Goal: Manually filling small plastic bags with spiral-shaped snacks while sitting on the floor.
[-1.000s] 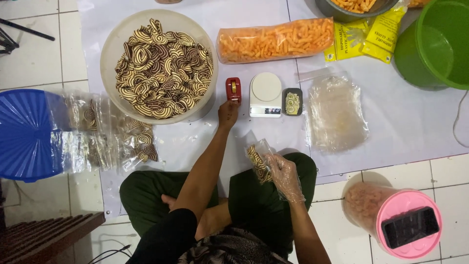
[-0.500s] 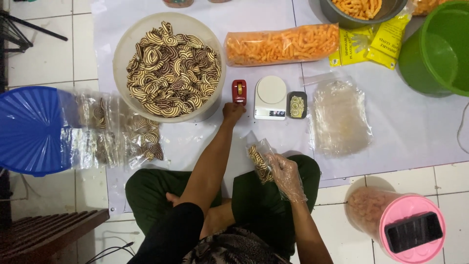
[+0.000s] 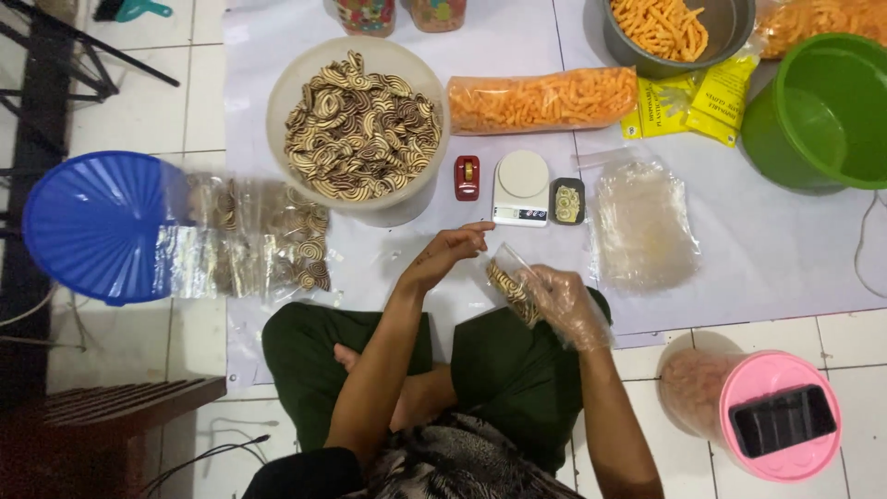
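Gripping a small clear plastic bag of brown-and-cream swirl crackers (image 3: 511, 282) over the lap, the right hand (image 3: 565, 303) wears a thin see-through glove. Bare left hand (image 3: 450, 249) hovers just beside the bag's open top, fingers loosely curled, holding nothing visible. Red tape dispenser (image 3: 467, 177) and white kitchen scale (image 3: 520, 188) sit just beyond.

One large bowl of striped brown-and-cream snacks (image 3: 358, 129), one metal pot of orange sticks (image 3: 674, 32), one long bag of orange sticks (image 3: 541, 100), one white kitchen scale (image 3: 520, 188), one red tape dispenser (image 3: 467, 177), one green bucket (image 3: 822, 111), two yellow packets (image 3: 691, 100), one blue lid (image 3: 97, 225).
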